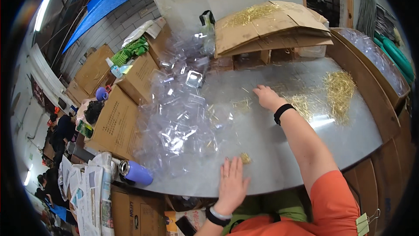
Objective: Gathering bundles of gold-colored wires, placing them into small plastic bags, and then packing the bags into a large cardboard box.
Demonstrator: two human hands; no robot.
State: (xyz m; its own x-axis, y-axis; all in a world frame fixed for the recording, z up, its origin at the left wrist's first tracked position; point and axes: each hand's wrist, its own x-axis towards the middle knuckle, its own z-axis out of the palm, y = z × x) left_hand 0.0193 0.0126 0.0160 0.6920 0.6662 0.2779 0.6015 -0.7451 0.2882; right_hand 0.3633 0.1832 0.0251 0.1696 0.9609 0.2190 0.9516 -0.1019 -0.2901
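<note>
My left hand [232, 183] lies flat near the front edge of the grey metal table, its fingers stretched out. Just beyond its fingertips is a small pile of thin gold-coloured pieces [245, 158]. My right hand [267, 97] reaches across the middle of the table with its fingers drawn together and pointing left. What they hold, if anything, is too small to make out. Thin gold strands lie scattered [241, 104] just in front of it, and a larger heap of gold strands [300, 106] sits beside my right wrist. To the left spreads a big pile of clear plastic pieces [179, 127].
Another gold heap [339, 94] lies at the right, inside a cardboard wall [371, 92]. Cardboard sheets [273, 29] form a cover at the back. Cartons [114, 124] border the left side, near a purple bottle [136, 172] and folded newspapers [94, 192].
</note>
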